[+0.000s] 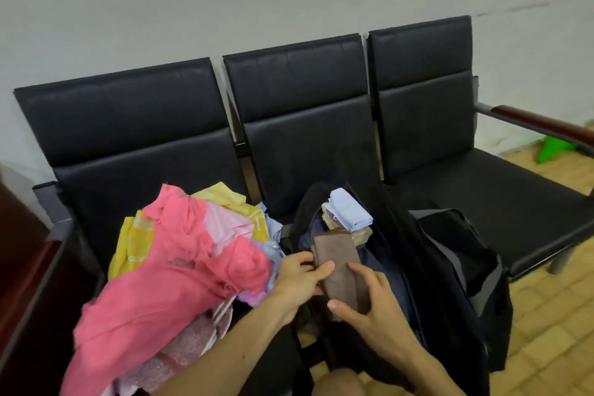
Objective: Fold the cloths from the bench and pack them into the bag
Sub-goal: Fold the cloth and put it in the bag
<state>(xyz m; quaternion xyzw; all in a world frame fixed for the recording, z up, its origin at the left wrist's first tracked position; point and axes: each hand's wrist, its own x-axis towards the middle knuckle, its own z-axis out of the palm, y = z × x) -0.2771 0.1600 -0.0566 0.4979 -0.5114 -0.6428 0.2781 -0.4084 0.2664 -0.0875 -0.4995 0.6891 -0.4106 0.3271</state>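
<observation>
A folded brown cloth (337, 264) is held over the open mouth of the black bag (450, 254), which stands on the middle seat of the bench. My left hand (297, 280) grips the cloth's left edge, thumb on top. My right hand (369, 302) holds its lower right side, fingers curled around it. Inside the bag lie a folded light blue cloth (348, 207) and other folded pieces beneath it. A loose pile of cloths (180, 254), pink on top with yellow and lilac under it, covers the left seat.
The black three-seat bench (427, 112) stands against a grey wall, with a wooden armrest (543, 124) at the right end. A dark red cabinet (22, 267) is at the left. A green object (554, 149) lies on the tiled floor beyond the bench.
</observation>
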